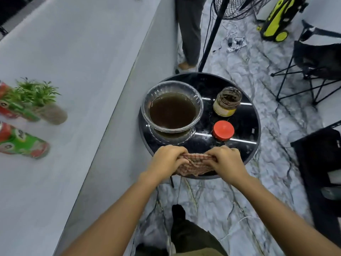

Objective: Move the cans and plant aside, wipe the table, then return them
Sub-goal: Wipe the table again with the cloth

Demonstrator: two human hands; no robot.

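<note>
My left hand (166,159) and my right hand (227,160) both grip a checked red and beige cloth (193,166), bunched between them over the near edge of a round black side table (247,126). Far to the left, on the long white table (73,71), stand a small green plant in a pale pot (46,104), a red and green can (13,108) behind it and a second such can (24,143) nearer to me. All three look blurred.
On the black table sit a clear bowl of brown liquid (172,108), an open jar (227,101) and a red lid (223,130). Another person's legs (190,34), a fan stand (214,34), folding chairs (313,67) and cables crowd the marble floor.
</note>
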